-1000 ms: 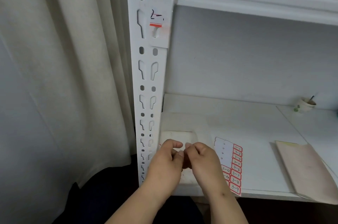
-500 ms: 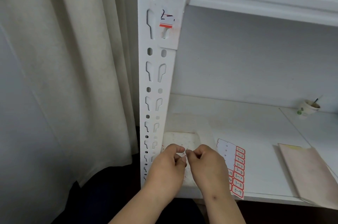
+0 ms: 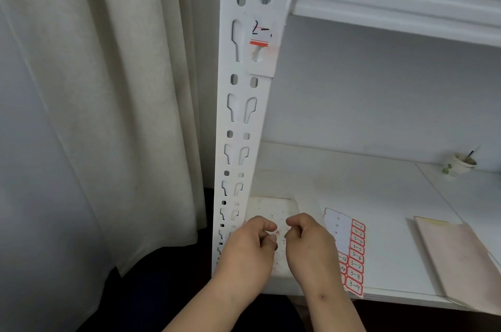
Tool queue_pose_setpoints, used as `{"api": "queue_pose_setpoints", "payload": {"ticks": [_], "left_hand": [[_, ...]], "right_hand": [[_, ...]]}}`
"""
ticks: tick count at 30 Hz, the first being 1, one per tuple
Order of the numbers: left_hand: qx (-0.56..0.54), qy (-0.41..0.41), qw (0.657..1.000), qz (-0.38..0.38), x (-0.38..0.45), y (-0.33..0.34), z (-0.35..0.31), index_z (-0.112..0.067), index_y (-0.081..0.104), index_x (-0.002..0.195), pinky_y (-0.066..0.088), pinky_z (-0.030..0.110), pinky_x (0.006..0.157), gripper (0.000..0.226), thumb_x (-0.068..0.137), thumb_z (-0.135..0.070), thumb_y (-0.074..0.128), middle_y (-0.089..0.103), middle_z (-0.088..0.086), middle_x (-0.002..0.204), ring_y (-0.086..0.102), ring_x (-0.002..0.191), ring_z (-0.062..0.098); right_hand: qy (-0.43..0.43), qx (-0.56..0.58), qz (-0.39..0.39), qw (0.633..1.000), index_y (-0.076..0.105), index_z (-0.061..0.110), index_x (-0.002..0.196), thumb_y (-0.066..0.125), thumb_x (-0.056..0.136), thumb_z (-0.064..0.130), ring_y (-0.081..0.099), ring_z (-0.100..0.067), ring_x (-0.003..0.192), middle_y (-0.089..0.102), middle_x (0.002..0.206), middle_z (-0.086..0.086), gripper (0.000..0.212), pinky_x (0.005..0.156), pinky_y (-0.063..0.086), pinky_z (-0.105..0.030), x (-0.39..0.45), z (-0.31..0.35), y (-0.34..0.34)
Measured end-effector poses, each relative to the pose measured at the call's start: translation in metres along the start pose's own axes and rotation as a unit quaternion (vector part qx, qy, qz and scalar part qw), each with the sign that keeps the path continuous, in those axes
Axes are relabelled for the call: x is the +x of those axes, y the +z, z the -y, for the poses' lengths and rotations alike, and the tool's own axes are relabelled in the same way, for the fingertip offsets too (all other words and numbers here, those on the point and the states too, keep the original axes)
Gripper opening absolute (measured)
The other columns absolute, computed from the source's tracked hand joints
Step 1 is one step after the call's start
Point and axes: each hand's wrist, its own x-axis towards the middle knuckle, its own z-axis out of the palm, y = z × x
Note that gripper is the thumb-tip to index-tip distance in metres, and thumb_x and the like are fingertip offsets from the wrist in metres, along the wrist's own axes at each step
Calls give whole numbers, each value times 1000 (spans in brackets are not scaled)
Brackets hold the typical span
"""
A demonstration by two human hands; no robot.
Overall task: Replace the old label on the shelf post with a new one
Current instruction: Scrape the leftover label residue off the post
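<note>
Both hands, left (image 3: 250, 247) and right (image 3: 307, 243), have drawn apart with fingers curled, contents too small to tell, so we judge a new label freed while the old label (image 3: 260, 35) remains on the post (image 3: 238, 125).

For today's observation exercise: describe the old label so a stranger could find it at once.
Start at the white slotted post left of the shelves. Look near its top, just under the upper shelf. The old label sits there: handwritten black marks above a red stripe, the only colour on the post.
</note>
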Motion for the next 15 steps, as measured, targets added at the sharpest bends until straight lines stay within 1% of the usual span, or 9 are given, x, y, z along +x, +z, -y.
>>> {"api": "queue_pose_setpoints", "payload": {"ticks": [2,3,5,7,8,10,12,14,15], "left_hand": [[9,4,1000,6,-2,-2,-1,-39,56,90,55,26,80,23,96,-17,54,70,-6,86,65,77,10],[13,7,1000,10,-3,-3,-2,-36,58,89,55,26,79,21,96,-17,54,70,-6,85,65,74,7],[25,19,999,17,-8,-6,-9,-31,61,88,56,25,76,12,94,-21,56,71,-5,79,62,66,3],[43,43,998,19,-12,-13,-21,-28,58,80,55,27,75,12,91,-26,60,69,-3,72,59,61,2],[55,59,997,19,-14,-18,-28,-28,56,75,54,24,73,16,89,-28,61,68,-4,70,58,61,2],[73,91,993,13,-22,-32,-48,-29,53,70,49,15,67,21,88,-34,62,64,-9,65,58,63,-1],[58,140,988,-18,-33,-48,-71,-36,54,74,45,10,61,13,84,-38,63,61,-16,63,57,63,-3],[4,216,972,-95,-47,-63,-95,-44,56,79,41,7,55,7,77,-41,61,61,-15,62,56,57,-1],[-38,253,956,-144,-51,-71,-105,-43,58,81,41,6,53,9,73,-43,61,62,-13,61,56,54,1]], "right_hand": [[1,7,3,1000,62,21,116,45,96,17,59,-11,85,69,108,4,26,71,42,-19,-1,1,-1],[-1,16,3,1000,62,22,112,48,95,19,58,-8,79,69,101,6,22,69,43,-19,-2,2,-1],[-1,52,-7,999,62,21,94,56,92,23,58,-6,71,67,83,10,7,67,49,-24,-2,7,-6],[-4,104,-24,994,59,22,78,63,89,27,60,-8,66,65,69,6,13,66,51,-30,-2,17,-15],[-12,130,-36,991,58,22,74,64,88,28,61,-10,62,64,65,4,17,63,51,-29,-1,24,-22],[-38,188,-70,979,59,22,71,64,88,27,62,-11,54,65,59,2,18,54,48,-20,-2,43,-40],[-76,242,-104,962,61,24,70,61,89,25,60,-6,47,66,59,5,19,49,42,-9,-6,65,-61],[-130,284,-137,940,62,26,70,59,89,24,60,-3,49,67,63,12,19,54,42,-7,-15,89,-80],[-158,301,-154,928,63,28,72,59,90,24,62,-2,53,68,65,13,19,57,43,-6,-19,102,-86]]}}
